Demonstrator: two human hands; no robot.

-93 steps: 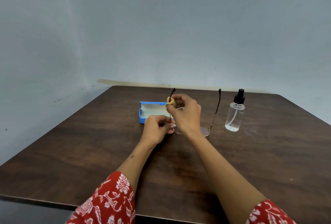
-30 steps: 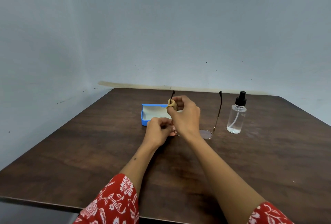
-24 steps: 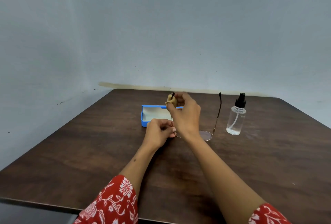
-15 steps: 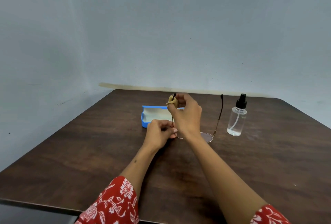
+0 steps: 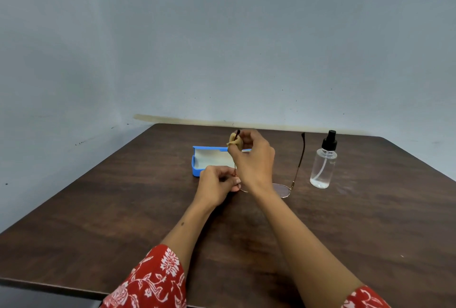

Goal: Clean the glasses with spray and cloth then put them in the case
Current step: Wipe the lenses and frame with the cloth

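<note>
Thin metal-rimmed glasses (image 5: 283,190) stand on their lenses on the dark table, both arms pointing up. My left hand (image 5: 217,184) pinches the frame at the left lens corner. My right hand (image 5: 251,159) pinches a small beige cloth (image 5: 234,140) around the tip of the left arm. The right arm of the glasses (image 5: 299,159) stands free. An open blue case (image 5: 197,166) with a pale lining lies just behind my hands. A clear spray bottle (image 5: 323,167) with a black pump top stands upright to the right.
The brown wooden table (image 5: 123,221) fills the lower view, with its front edge near me. Grey walls meet in a corner behind the table on the left.
My right hand has slid the cloth up the left arm of the glasses to its tip. My left hand keeps its pinch on the frame. Case and bottle have not moved.
</note>
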